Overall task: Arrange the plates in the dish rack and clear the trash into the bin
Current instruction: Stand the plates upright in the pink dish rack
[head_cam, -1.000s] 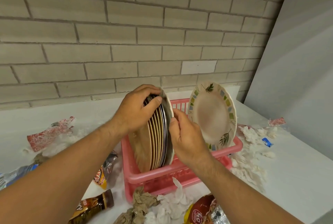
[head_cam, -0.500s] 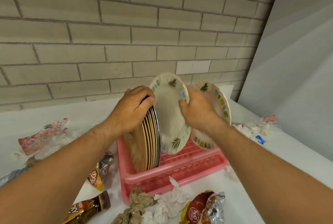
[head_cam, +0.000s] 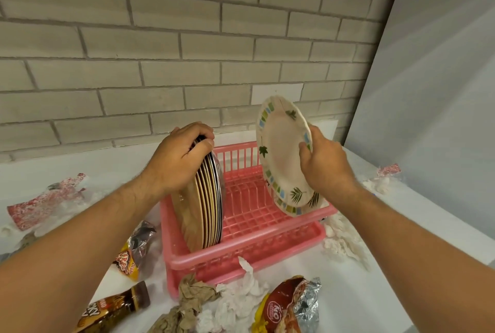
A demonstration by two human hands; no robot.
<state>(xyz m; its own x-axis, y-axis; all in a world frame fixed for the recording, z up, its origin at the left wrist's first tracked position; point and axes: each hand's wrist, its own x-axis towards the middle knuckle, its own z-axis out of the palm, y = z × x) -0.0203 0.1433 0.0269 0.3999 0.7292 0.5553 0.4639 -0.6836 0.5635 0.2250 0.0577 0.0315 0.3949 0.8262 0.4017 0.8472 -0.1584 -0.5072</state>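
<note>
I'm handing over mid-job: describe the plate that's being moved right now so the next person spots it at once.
Find the pink dish rack in front of the brick wall. At its right end, the right hand holds a white plate tilted on edge. Unlike the tan, dark-rimmed stack under the left hand, its rim carries coloured squares and green leaves.

Bare forearms, bare hands (head_cam: 184, 155), no sleeves.

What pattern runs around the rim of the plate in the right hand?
Small green and blue squares with leaf sprigs on the cream plate, head view.
</note>
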